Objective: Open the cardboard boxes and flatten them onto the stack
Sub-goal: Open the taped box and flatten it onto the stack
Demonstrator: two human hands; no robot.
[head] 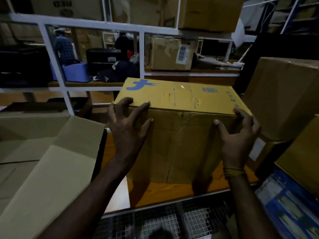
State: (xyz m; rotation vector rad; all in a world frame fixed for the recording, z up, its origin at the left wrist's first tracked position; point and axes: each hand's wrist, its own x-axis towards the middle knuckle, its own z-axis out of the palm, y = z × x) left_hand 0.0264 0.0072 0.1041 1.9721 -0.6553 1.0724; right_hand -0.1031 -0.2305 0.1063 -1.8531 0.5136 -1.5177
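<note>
Presently the box stands closed on the shelf, right of the stack. Its near top corners are gripped by the left hand and right hand, fingers curled over the edge. The taped seam should be turned uppermost before any flap is pulled.

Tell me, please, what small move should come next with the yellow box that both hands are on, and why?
Probably tip the yellow box toward the person so the taped top seam can be opened. The left hand and the right hand both grip its near top edge with curled fingers, clear tape seems to seal the top, and the flattened stack lies to the left.
</note>
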